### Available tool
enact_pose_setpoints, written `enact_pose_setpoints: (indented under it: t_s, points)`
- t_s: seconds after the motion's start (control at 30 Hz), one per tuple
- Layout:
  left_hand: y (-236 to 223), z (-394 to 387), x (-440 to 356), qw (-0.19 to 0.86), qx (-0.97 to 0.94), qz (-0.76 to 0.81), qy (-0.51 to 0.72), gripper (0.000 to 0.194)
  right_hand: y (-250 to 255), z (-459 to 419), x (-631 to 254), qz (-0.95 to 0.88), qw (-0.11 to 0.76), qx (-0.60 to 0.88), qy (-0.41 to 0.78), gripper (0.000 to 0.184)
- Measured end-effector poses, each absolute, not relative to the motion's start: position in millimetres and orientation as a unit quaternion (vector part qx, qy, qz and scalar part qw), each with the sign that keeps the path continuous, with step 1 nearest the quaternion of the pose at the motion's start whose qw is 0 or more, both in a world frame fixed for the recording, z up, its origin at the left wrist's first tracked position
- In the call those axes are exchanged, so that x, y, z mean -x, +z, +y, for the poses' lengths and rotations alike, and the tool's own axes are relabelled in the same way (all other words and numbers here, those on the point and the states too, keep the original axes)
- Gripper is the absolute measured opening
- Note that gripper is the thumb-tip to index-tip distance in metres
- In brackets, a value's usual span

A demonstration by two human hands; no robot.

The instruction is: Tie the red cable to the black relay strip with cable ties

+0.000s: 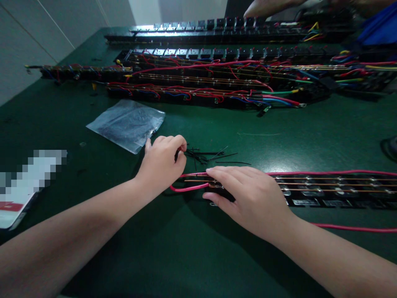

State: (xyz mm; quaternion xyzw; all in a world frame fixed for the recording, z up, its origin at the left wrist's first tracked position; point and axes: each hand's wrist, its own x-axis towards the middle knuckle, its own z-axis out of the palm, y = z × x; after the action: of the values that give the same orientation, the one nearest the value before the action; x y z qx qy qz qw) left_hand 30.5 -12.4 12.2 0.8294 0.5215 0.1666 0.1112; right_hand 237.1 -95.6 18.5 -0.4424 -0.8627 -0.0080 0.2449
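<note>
My left hand (166, 159) is closed in a pinch at the near side of a small heap of black cable ties (203, 156). Its fingertips close on the end of a tie, though how many they grip is hard to see. My right hand (251, 198) wraps over the left end of a long black strip (328, 194), which carries copper-coloured rods and clear round parts. A red wire (325, 172) runs along the strip's far edge and loops out past its left end. Part of that end is hidden beneath my right hand.
A clear plastic bag (128, 122) lies left of the cable ties on the green table (139, 256). Several wired black strips (192, 93) stretch across the back. Another person's hand (263, 7) is at the far strip (198, 37). At left lies a partly blurred white object (21, 194).
</note>
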Motion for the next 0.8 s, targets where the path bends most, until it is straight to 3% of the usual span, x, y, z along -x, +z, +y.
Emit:
enact_pose_setpoints:
  t_s: [0.53, 0.8]
  points:
    - [12, -2, -27, 0.101, -0.826, 0.529, 0.168, 0.011, 21, -96, -237, -0.863, 0.238, 0.445, 0.0, 0.031]
    - [4, 8, -23, 0.135, -0.85, 0.449, 0.24, 0.012, 22, -96, -237, -0.862, 0.234, 0.449, 0.011, 0.03]
